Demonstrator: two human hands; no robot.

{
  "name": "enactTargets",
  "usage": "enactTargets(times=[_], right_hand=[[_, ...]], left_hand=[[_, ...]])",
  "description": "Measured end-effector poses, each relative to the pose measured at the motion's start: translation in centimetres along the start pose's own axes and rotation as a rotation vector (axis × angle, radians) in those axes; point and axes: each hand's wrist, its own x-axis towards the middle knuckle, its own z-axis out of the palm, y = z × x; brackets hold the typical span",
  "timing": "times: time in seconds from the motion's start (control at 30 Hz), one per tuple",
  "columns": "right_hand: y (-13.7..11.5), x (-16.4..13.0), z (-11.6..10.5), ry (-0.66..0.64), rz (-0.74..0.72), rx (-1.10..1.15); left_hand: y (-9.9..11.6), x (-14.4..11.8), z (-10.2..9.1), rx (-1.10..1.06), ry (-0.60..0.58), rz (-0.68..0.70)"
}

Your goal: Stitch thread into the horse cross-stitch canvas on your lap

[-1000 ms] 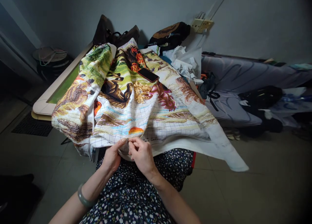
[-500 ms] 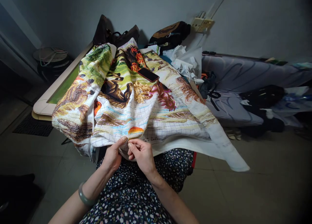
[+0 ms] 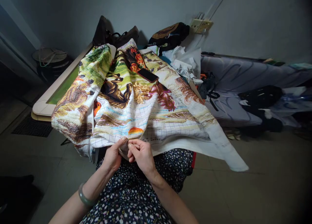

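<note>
A large cross-stitch cloth (image 3: 136, 100) with horses, trees and a printed grid lies draped over a low table and onto my lap. My left hand (image 3: 112, 155) pinches the cloth's near edge, thumb on top. My right hand (image 3: 141, 154) sits right beside it at the same edge, fingers curled and pinched together as if on a needle, which is too small to see. A dark phone (image 3: 148, 75) rests on the cloth further back. A green bangle (image 3: 84, 198) is on my left wrist.
The table's cream edge (image 3: 42, 105) shows at the left. Dark bags (image 3: 168, 35) and white crumpled material (image 3: 186, 63) lie behind the cloth. A grey mattress (image 3: 243, 74) with dark clothes runs along the right wall. Tiled floor (image 3: 243, 185) lies around me.
My right hand's fingers have drawn back a little from the cloth edge toward me. The left hand and the cloth have stayed put.
</note>
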Motion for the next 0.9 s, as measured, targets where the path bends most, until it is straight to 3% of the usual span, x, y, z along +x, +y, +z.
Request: enactTargets(times=[0.17, 0.47, 0.9], right_hand=[[0.9, 0.0, 0.3, 0.017, -0.028, 0.006], [1.9, 0.4, 0.3, 0.121, -0.225, -0.156], [1.7, 0.6, 1.0, 0.194, -0.186, -0.036]], left_hand=[[0.1, -0.1, 0.3, -0.015, 0.003, 0.019], [0.3, -0.2, 0.7, -0.047, 0.026, 0.022], [0.0, -0.4, 0.4, -0.046, 0.007, -0.017]])
